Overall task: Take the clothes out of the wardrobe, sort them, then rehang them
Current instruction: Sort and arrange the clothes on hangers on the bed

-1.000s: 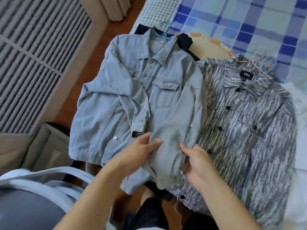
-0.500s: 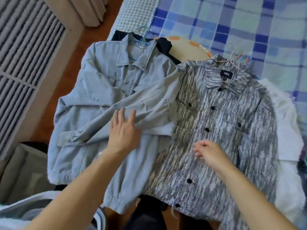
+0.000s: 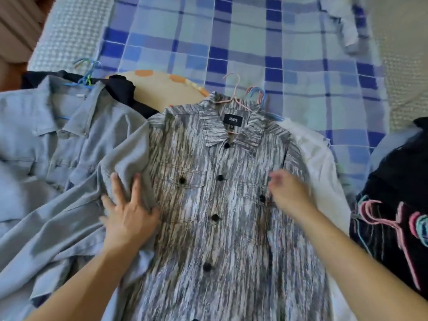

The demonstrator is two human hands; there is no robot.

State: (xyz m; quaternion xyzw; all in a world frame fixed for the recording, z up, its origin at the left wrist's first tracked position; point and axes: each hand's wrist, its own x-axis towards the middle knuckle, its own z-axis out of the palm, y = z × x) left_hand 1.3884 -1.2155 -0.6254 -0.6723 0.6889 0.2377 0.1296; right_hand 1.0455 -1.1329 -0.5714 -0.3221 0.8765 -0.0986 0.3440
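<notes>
The shirt (image 3: 222,205) lies flat at the middle of the bed (image 3: 254,49). At 9 o'clock, the left hand (image 3: 129,212) presses the jacket (image 3: 58,163), fingers straight. The right hand (image 3: 289,193) is blurred; I cannot tell its state.

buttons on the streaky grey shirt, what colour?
Black, on the grey streaked shirt; clearest in the head view.

At 6 o'clock the shirt (image 3: 227,205) is streaked grey, white and brown with black buttons (image 3: 215,218) and a black label (image 3: 232,120). At 9 o'clock the jacket (image 3: 58,172) is pale blue denim. At 12 o'clock the bedsheet (image 3: 231,42) is blue-and-white plaid. At 3 o'clock a black garment (image 3: 398,205) carries pink and teal hangers (image 3: 379,216).
</notes>
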